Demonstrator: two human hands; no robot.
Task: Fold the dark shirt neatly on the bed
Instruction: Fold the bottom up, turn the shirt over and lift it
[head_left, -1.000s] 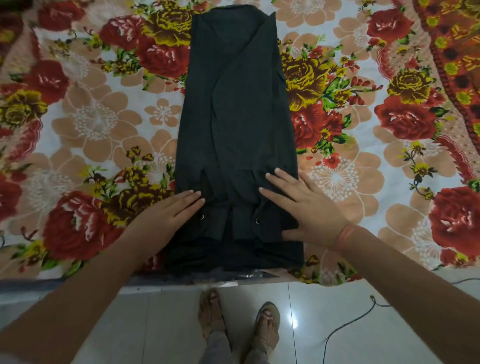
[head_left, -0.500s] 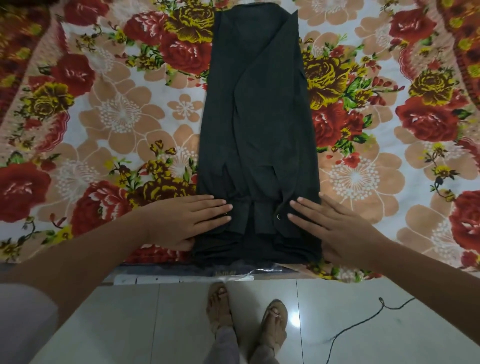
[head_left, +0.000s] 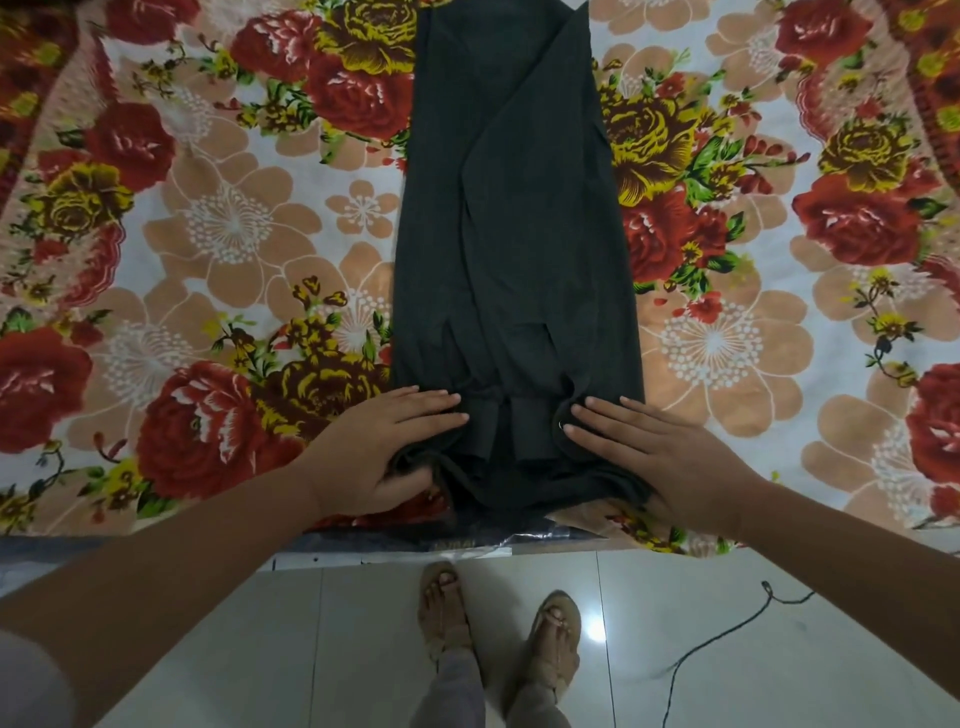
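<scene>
**Item: dark shirt**. It lies on the bed, over a floral sheet. It forms one long narrow strip from 12 o'clock down to the bed's edge at 6 o'clock. The side panels are turned in over the middle and overlap along the centre. The near hem is bunched and rumpled.

**Left hand**. At the strip's 7 o'clock corner. The fingers are straight and close together, laid on top of the cloth. The thumb is tucked beneath the gathered hem, so the corner is pinched between them.

**Right hand**. At the 5 o'clock corner. The fingers are straight and slightly spread on the cloth, which puckers at their tips. The thumb is hidden under the fabric, so I cannot tell whether it pinches or only presses.

**Progress (judged).** The lengthwise folds look done and the strip is fairly even. Still to do are the crosswise folds, carrying the near hem towards 12 o'clock, and smoothing the creases. The task is roughly half complete.

**Other.** Tiled floor at 6 o'clock, sandalled feet and a dark cable at 5 o'clock.
</scene>
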